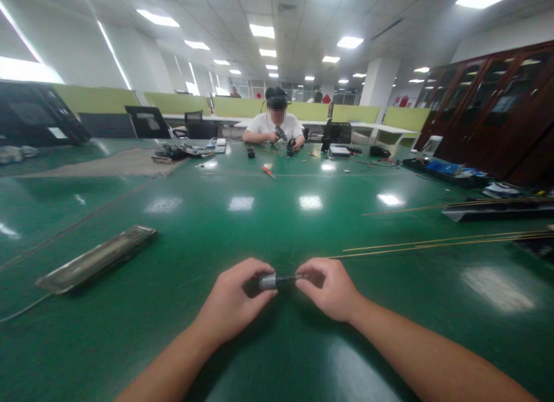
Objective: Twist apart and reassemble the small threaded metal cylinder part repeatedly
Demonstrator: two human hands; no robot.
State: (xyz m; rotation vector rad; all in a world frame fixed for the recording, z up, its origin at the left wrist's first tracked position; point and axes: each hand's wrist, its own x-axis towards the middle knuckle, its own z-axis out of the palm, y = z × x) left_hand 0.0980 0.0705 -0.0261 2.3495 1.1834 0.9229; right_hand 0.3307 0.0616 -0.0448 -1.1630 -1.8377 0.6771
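Between thumb and fingers, my left hand (234,301) grips a short silver cylinder (268,282). From its right side a thin dark rod (286,279) runs level toward my right hand (332,289), which pinches the rod's far end between thumb and fingertips. Whether the rod is fixed to the cylinder or only pushed into it, I cannot tell. Both hands are just above the green tabletop (208,229), in the lower middle of the view. Fingers cover part of the cylinder's left end and the rod's right tip.
A long narrow metal-framed piece (99,258) with a cord lies at left. Thin brass-coloured rods (389,249) stretch in from the right. Farther off are an orange screwdriver (269,171), a tray with blue items (448,172) and a person (259,127) holding a drill-like tool.
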